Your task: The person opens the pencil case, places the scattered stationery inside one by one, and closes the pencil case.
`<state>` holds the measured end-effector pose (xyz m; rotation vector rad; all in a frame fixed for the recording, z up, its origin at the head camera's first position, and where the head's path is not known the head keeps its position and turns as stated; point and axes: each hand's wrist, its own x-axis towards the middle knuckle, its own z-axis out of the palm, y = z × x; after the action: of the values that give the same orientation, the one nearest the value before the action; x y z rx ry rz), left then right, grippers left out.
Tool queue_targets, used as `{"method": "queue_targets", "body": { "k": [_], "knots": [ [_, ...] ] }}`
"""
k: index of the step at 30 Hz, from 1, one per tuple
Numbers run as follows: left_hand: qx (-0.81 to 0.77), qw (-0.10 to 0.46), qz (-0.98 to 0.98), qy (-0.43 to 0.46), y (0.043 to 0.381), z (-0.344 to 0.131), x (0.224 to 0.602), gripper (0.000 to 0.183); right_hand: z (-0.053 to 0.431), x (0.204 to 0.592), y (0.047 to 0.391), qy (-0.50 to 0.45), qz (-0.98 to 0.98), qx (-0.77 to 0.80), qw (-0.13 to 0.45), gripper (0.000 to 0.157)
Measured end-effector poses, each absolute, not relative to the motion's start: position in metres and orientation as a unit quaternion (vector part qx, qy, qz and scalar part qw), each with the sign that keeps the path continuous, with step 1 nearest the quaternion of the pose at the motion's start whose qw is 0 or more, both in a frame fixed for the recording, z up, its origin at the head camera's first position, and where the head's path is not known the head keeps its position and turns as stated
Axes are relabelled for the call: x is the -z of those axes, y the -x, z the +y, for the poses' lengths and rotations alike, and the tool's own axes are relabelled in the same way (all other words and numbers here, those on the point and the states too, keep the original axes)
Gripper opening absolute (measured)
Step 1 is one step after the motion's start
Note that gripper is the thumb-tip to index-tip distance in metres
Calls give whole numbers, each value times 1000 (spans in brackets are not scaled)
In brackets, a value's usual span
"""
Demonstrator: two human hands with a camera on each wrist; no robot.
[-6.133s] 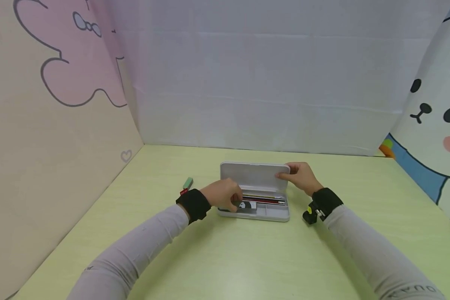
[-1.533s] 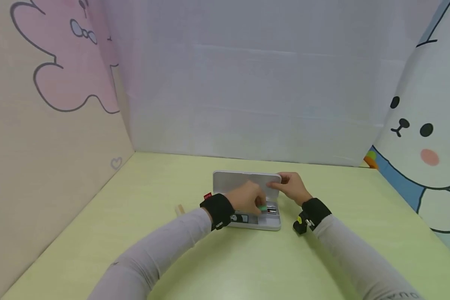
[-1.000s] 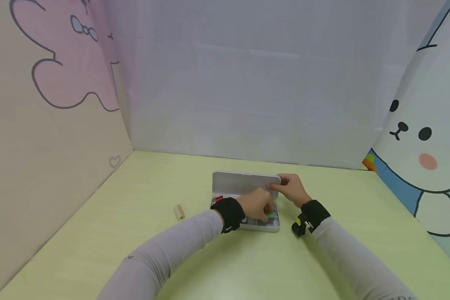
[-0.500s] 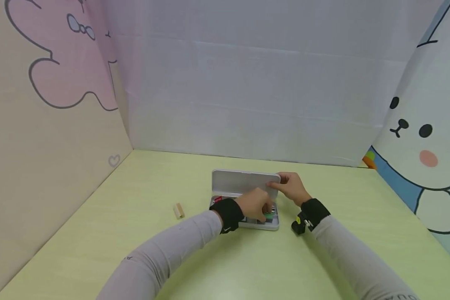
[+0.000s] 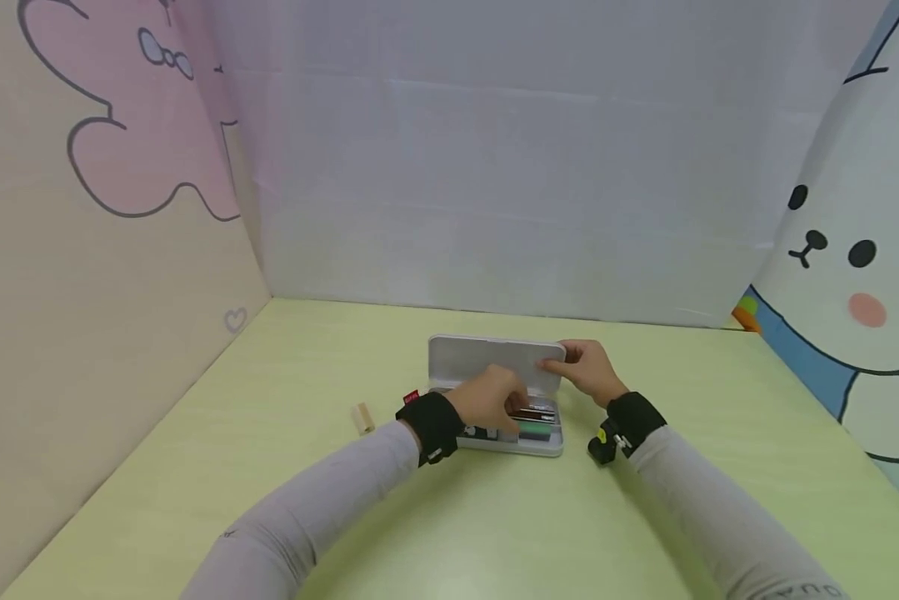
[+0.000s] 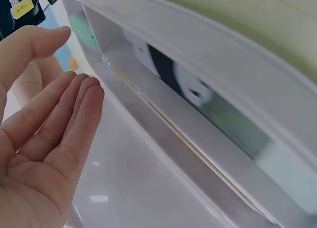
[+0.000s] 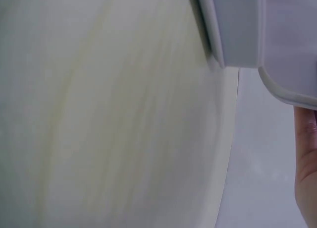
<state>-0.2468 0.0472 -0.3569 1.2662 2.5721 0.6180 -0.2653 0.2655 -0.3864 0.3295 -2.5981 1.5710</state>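
Note:
A white pencil case [image 5: 542, 452] stands on the table with its lid [image 5: 467, 354] raised. My right hand [image 5: 587, 371] pinches the lid's right edge between thumb and fingers; the right wrist view shows part of that hand [image 7: 307, 168] below the lid corner [image 7: 290, 44]. Over the case, my left hand [image 5: 486, 400] holds nothing, its thumb apart from the fingers [image 6: 81, 119]. A green block [image 5: 535, 429] lies in the front right compartment. Pencils [image 5: 541, 411] lie behind it. In the front tray a panda-patterned item [image 6: 181, 82] is partly visible.
A small tan block [image 5: 362, 418] lies on the yellow table [image 5: 449, 533] left of the case. A white backdrop [image 5: 494, 192] and cartoon-printed side walls [image 5: 854, 350] surround the table.
The green block, earlier on the table at the left, has been carried into the case's right compartment. My left hand has released it and drawn back left. The right hand keeps holding the lid.

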Motion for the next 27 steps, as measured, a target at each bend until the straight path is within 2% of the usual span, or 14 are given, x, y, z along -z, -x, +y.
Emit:
{"method": "queue_targets", "body": {
  "k": [7,17,27],
  "knots": [
    [-226,88,883,-402,253,6,357,26,264,383,265,-103,-855,-507,42,35],
    [-281,112,878,-372,259,-81,333,24,267,383,264,-106,-858,-502,38,36],
    [-284,139,884,-345,257,-144,349,29,269,384,266,-114,-857,-502,36,34]
  ]
}}
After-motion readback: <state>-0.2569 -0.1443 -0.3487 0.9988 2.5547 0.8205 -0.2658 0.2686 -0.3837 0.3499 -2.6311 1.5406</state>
